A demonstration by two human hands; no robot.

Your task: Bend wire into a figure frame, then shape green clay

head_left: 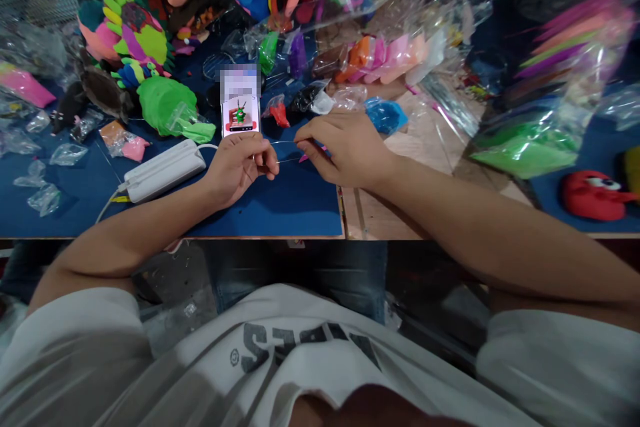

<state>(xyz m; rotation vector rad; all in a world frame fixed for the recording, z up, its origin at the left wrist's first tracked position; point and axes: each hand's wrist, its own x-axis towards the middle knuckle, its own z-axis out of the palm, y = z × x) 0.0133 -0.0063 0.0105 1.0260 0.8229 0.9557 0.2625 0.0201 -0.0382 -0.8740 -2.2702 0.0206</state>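
Strands (pixel 289 161) stretch thinly between my left hand (pixel 239 163) and right hand (pixel 347 150), both grips pinched narrow on them.

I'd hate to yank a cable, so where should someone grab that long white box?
Probably around the middle of the white box, across its narrow width, from above: it lies flat and elongated, cables leave both ends, and the left forearm crowds its near side.
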